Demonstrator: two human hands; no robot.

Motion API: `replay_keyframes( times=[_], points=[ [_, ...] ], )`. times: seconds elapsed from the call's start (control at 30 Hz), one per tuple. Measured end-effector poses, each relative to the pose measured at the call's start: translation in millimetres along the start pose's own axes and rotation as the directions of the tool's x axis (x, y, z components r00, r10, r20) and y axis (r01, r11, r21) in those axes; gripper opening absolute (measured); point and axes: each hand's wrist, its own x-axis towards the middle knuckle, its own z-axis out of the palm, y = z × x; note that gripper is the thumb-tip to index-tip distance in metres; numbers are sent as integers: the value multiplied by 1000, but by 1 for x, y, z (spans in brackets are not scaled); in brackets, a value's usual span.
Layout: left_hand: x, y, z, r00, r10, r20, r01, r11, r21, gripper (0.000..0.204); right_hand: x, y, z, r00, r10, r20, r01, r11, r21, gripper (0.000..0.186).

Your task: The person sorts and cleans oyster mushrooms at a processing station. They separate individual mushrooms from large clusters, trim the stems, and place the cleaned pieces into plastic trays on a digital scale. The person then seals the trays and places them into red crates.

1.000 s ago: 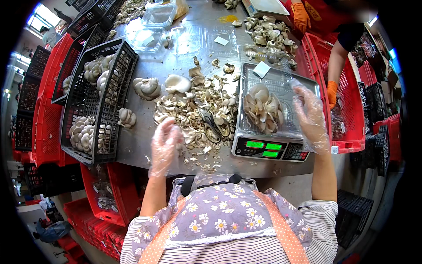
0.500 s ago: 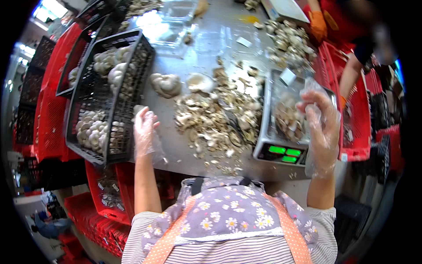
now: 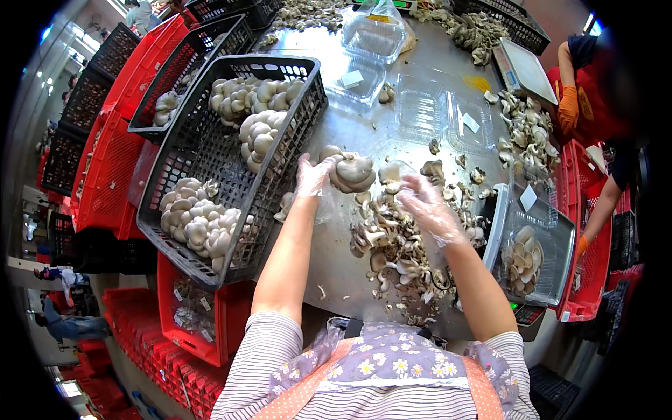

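Observation:
Thin clear plastic gloves cover both my hands. My left hand (image 3: 315, 175) is closed on the left edge of a grey oyster mushroom cluster (image 3: 353, 173) on the metal table. My right hand (image 3: 432, 210) hovers open over the trimmings, fingertips by a pale mushroom piece (image 3: 393, 172); its glove hides whether they touch. Below it spreads a heap of loose mushroom pieces (image 3: 402, 269). To the right, a clear plastic box (image 3: 523, 260) with mushrooms inside rests on a scale (image 3: 495, 227). Another small mushroom piece (image 3: 283, 207) lies beside my left wrist.
A black crate (image 3: 227, 276) with mushroom clusters stands at the left, near red crates (image 3: 105, 182). Clear empty boxes (image 3: 421, 108) lie farther back. At the right, a co-worker's orange-gloved hand (image 3: 568, 108) is beside a second scale (image 3: 525, 70) and mushroom pile (image 3: 528, 129).
My right hand has left the scale and come left over the mushroom heap. My left hand has moved from beside the crate onto the mushroom cluster. The view has shifted.

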Motion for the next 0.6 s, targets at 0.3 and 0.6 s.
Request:
replay_keyframes(
  times=[0.3,0.6],
  points=[
    [40,-28,5,916,-170,362,183,983,-3,63,31,21,51,971,232,54,-225,821,524,57],
    [-39,15,5,960,130,249,-10,902,-431,43,3,8,53,975,214,-67,-128,774,620,68]
  ],
)
